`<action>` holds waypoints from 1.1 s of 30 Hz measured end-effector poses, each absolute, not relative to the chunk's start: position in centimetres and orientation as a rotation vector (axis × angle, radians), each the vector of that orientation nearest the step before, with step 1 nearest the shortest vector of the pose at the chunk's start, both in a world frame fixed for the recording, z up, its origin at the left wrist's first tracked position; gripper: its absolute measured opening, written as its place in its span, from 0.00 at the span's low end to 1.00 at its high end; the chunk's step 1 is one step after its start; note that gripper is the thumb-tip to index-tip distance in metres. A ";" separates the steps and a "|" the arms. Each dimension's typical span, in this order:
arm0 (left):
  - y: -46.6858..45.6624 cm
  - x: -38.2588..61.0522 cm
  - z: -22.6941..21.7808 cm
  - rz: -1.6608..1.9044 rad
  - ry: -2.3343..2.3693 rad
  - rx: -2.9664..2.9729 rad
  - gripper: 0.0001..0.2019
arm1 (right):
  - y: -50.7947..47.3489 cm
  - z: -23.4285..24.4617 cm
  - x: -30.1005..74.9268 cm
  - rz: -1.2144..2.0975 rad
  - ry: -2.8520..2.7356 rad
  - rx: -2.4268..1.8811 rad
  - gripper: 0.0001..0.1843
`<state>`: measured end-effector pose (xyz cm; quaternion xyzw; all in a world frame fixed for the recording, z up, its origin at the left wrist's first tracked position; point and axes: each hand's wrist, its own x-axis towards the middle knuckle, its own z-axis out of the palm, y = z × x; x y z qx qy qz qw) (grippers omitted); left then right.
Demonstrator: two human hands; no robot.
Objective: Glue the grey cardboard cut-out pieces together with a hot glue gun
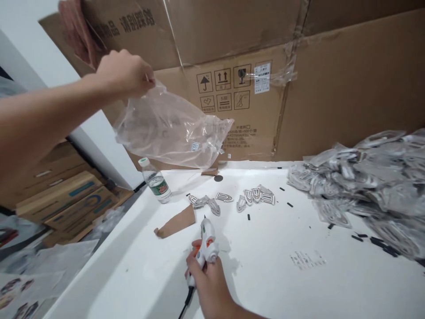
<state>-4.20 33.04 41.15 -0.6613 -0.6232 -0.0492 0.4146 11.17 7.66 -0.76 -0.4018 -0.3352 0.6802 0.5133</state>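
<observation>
My left hand is raised high at the upper left, pinched shut on the top of a clear plastic bag that hangs out over the back of the white table. My right hand is low at the table's near edge, closed round the grip of a white glue gun with an orange trigger, its nozzle pointing away from me. Several small silver hair clips lie loose on the table beyond the gun. A torn brown cardboard scrap lies just left of the gun.
A heap of bagged silver clips covers the table's right side. A water bottle stands at the back left corner. Large cardboard boxes wall the back. Small black pieces are scattered about. Flat boxes lie on the floor left.
</observation>
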 end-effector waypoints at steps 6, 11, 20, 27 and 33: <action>38.3 -4.8 43.7 -0.128 -1.625 -1.571 0.11 | 7.8 -0.7 11.0 1.632 -0.801 -0.960 0.26; 39.9 -4.8 42.3 -0.208 -1.479 -1.657 0.11 | 8.0 -1.0 10.6 1.636 -0.773 -0.918 0.28; 37.9 -1.1 37.7 0.018 -1.511 -1.911 0.42 | 8.0 -1.2 10.8 1.641 -0.829 -0.937 0.28; 18.9 0.7 26.3 -0.358 -1.001 -2.047 0.19 | 7.7 -0.7 10.9 1.700 -0.743 -0.920 0.36; 5.6 -1.3 12.0 -0.672 -1.594 -2.454 0.12 | 7.3 -0.9 12.4 1.651 -0.838 -1.026 0.38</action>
